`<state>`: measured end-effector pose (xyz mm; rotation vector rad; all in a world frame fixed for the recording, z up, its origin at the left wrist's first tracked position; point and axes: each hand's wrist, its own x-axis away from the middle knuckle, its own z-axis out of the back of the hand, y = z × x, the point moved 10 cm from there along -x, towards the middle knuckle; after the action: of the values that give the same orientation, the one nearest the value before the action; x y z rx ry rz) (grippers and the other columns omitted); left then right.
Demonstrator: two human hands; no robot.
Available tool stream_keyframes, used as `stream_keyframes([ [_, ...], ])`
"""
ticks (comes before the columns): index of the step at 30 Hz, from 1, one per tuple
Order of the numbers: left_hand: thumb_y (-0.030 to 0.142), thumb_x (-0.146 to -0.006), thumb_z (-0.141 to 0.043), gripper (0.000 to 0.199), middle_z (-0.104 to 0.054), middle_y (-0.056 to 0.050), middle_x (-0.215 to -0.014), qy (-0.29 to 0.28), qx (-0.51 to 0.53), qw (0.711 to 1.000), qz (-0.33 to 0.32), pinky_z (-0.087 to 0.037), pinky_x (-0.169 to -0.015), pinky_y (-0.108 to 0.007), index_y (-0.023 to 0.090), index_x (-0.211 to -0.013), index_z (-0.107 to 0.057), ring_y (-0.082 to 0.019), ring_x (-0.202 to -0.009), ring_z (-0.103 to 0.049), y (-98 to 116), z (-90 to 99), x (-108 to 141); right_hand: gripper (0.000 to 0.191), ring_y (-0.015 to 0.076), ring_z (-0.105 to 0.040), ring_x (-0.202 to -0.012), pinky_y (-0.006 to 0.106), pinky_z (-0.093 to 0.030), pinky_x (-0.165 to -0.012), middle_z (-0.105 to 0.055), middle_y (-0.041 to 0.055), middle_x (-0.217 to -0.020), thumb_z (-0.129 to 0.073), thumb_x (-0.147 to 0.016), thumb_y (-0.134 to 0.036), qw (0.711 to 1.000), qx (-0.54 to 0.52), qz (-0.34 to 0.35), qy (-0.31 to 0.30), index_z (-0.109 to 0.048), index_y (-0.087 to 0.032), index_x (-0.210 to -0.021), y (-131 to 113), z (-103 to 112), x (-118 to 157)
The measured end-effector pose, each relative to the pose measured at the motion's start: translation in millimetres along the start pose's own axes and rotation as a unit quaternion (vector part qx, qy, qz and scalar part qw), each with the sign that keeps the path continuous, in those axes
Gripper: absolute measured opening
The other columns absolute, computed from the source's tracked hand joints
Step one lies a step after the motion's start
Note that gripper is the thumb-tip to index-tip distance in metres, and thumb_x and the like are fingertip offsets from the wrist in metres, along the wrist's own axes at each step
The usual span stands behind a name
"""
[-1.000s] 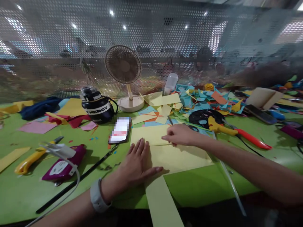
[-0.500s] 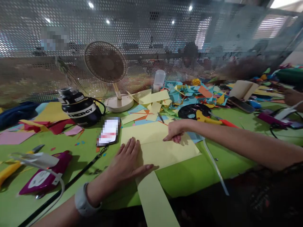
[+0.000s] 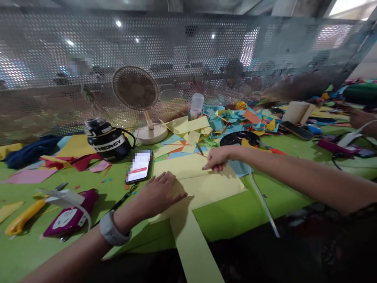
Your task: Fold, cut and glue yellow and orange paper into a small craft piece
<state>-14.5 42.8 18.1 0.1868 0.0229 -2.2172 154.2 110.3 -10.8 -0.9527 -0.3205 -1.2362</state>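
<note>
A large pale yellow paper sheet [image 3: 206,190] lies on the green tabletop with a straight crease line across it. My left hand [image 3: 160,192], wearing a grey wristband [image 3: 114,230], is over the sheet's left side, its fingers stretched out and its thumb apart. My right hand [image 3: 218,159] is curled, with one digit pointing down-left near the crease on the sheet's upper right part. Nothing shows in its fingers. A long pale yellow paper strip [image 3: 196,251] hangs over the table's front edge below the sheet.
Left of the sheet are a phone [image 3: 139,167], a black bottle [image 3: 108,143], a purple power bank [image 3: 72,216] and a yellow-handled cutter [image 3: 28,216]. A small fan [image 3: 151,134] and coloured paper scraps [image 3: 235,118] stand behind. A co-worker's hand [image 3: 363,120] is far right.
The camera view has tilted up and shifted slightly. My left hand's thumb has moved up and closer to its fingers. My right hand stays near the same spot on the sheet.
</note>
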Motion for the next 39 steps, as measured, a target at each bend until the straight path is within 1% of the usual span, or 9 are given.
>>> stream_keyframes([
  [3, 0.063, -0.082, -0.047, 0.061, -0.06, -0.019, -0.123, -0.018, -0.011, 0.999, 0.042, -0.044, -0.091, -0.045, 0.014, -0.115, -0.061, -0.035, -0.115, -0.054, -6, 18.4, -22, 0.05, 0.0083, -0.054, -0.047, 0.02, -0.027, -0.043, -0.06, -0.0008, -0.05, -0.071, -0.066, -0.059, 1.0, -0.01, 0.011, -0.018, -0.056, -0.013, -0.055, -14, -13, -19],
  [5, 0.056, -0.082, -0.049, 0.048, -0.069, -0.016, -0.102, -0.046, 0.04, 0.995, 0.08, -0.048, -0.078, -0.038, 0.014, -0.097, -0.065, -0.03, -0.096, -0.064, -12, 20.9, -38, 0.046, 0.0084, -0.054, -0.047, 0.02, -0.027, -0.043, -0.06, -0.0005, -0.05, -0.072, -0.07, -0.054, 0.999, -0.015, 0.009, -0.03, -0.056, -0.013, -0.055, -14, -20, -29],
  [7, 0.056, -0.078, -0.054, 0.042, -0.071, -0.01, -0.077, -0.134, 0.147, 0.974, 0.113, -0.048, -0.064, -0.032, 0.016, -0.077, -0.065, -0.026, -0.073, -0.067, -14, 0.9, -51, 0.043, 0.0085, -0.055, -0.046, 0.02, -0.027, -0.043, -0.06, -0.0006, -0.05, -0.071, -0.073, -0.049, 0.999, -0.021, 0.006, -0.037, -0.056, -0.013, -0.055, -11, -23, -37],
  [10, 0.062, -0.071, -0.061, 0.048, -0.067, -0.006, -0.056, -0.257, 0.324, 0.894, 0.174, -0.044, -0.052, -0.027, 0.016, -0.059, -0.06, -0.019, -0.052, -0.063, -13, -40.7, -56, 0.043, 0.0093, -0.057, -0.047, 0.02, -0.027, -0.043, -0.062, -0.0001, -0.051, -0.072, -0.072, -0.05, 0.999, -0.032, 0.007, -0.044, -0.054, -0.013, -0.055, -6, -24, -41],
  [16, 0.067, -0.056, -0.072, 0.054, -0.06, -0.004, -0.044, -0.305, 0.388, 0.84, 0.226, -0.039, -0.049, -0.026, 0.015, -0.046, -0.058, -0.015, -0.042, -0.056, -23, -69.5, -54, 0.05, 0.0112, -0.059, -0.049, 0.02, -0.029, -0.045, -0.062, -0.0011, -0.05, -0.075, -0.061, -0.059, 0.998, -0.052, 0.008, -0.036, -0.052, -0.015, -0.055, -2, -24, -40],
  [24, 0.074, -0.053, -0.068, 0.06, -0.057, -0.002, -0.04, -0.33, 0.377, 0.824, 0.264, -0.039, -0.05, -0.026, 0.016, -0.044, -0.059, -0.012, -0.039, -0.05, -62, -68.0, -21, 0.047, 0.0094, -0.059, -0.046, 0.019, -0.029, -0.042, -0.062, -0.0006, -0.05, -0.073, -0.067, -0.056, 0.999, -0.048, 0.015, -0.015, -0.054, -0.014, -0.056, -4, -22, -39],
  [30, 0.064, -0.056, -0.071, 0.052, -0.054, -0.001, -0.037, -0.318, 0.324, 0.847, 0.277, -0.038, -0.046, -0.026, 0.017, -0.041, -0.056, -0.011, -0.036, -0.046, -87, -45.0, -2, 0.044, 0.0106, -0.06, -0.047, 0.021, -0.046, -0.051, -0.062, -0.0003, -0.051, -0.072, -0.069, -0.053, 0.998, -0.04, 0.03, 0.029, -0.054, -0.015, -0.056, -6, -20, -35],
  [34, 0.048, -0.065, -0.067, 0.043, -0.052, 0.0, -0.033, -0.285, 0.276, 0.874, 0.279, -0.039, -0.045, -0.025, 0.018, -0.037, -0.053, -0.012, -0.035, -0.047, -96, -18.3, -3, 0.041, 0.0147, -0.062, -0.053, 0.024, -0.046, -0.054, -0.064, 0.0029, -0.056, -0.071, -0.072, -0.049, 0.993, 0.007, 0.043, 0.107, -0.053, -0.017, -0.055, -13, -10, -22],
  [39, 0.042, -0.076, -0.059, 0.038, -0.06, -0.002, -0.043, -0.202, 0.286, 0.902, 0.253, -0.045, -0.05, -0.026, 0.018, -0.047, -0.055, -0.016, -0.042, -0.058, -82, 5.4, -25, 0.025, 0.0234, -0.062, -0.086, 0.027, -0.04, -0.065, -0.068, 0.0066, -0.092, -0.074, -0.069, -0.037, 0.96, 0.088, 0.108, 0.243, -0.063, -0.019, -0.083, -32, 5, 2],
])
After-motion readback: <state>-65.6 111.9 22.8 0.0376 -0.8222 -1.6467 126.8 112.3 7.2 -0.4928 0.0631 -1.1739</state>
